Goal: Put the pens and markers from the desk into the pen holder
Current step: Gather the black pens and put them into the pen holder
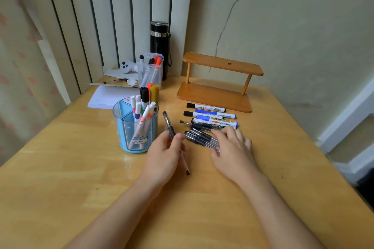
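A blue see-through pen holder (125, 133) with dividers stands left of centre on the desk and holds several markers. Just right of it, my left hand (163, 152) grips a black gel pen (169, 126) near its middle, tip pointing up and away. My right hand (232, 145) lies flat, fingers spread over a bunch of black gel pens (199, 137) on the desk. Behind them lie several whiteboard markers (210, 116) in a row, black and blue capped.
A wooden two-tier shelf (218, 85) stands behind the markers. A clear box of pens (150, 70), a black flask (159, 46), white paper (107, 95) and a white controller (126, 66) sit at the back left. The desk's right edge drops off near the wall.
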